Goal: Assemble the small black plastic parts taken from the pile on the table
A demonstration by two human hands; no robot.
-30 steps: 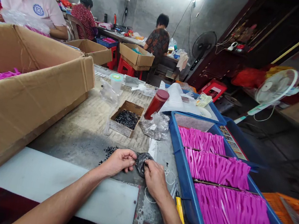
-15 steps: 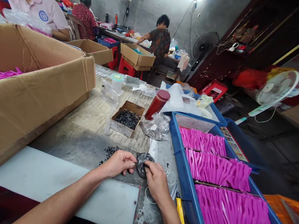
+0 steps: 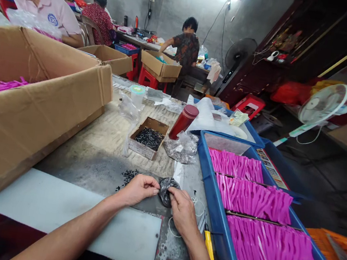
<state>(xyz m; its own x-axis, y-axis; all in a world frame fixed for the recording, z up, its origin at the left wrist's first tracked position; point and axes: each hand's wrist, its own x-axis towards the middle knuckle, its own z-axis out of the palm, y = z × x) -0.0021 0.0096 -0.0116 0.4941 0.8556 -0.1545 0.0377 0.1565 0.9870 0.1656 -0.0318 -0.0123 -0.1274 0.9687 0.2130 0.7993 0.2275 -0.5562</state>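
- Barely changed from a second ago: left hand (image 3: 138,188) and right hand (image 3: 182,211) still pinched together on the crumpled plastic bag (image 3: 165,189).
- Bag low over the worktable (image 3: 96,164), between both hands, near the blue tray (image 3: 214,205); bunched up, long axis unclear.

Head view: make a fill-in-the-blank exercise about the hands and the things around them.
The left hand and the right hand ____ pinch the crumpled dark bag.
The blue tray holds ____ rows of pink pieces.
The bottle beyond the small box of black parts is ____.
The large cardboard box stands on the person's ____ side.
Missing words: both; three; red; left.
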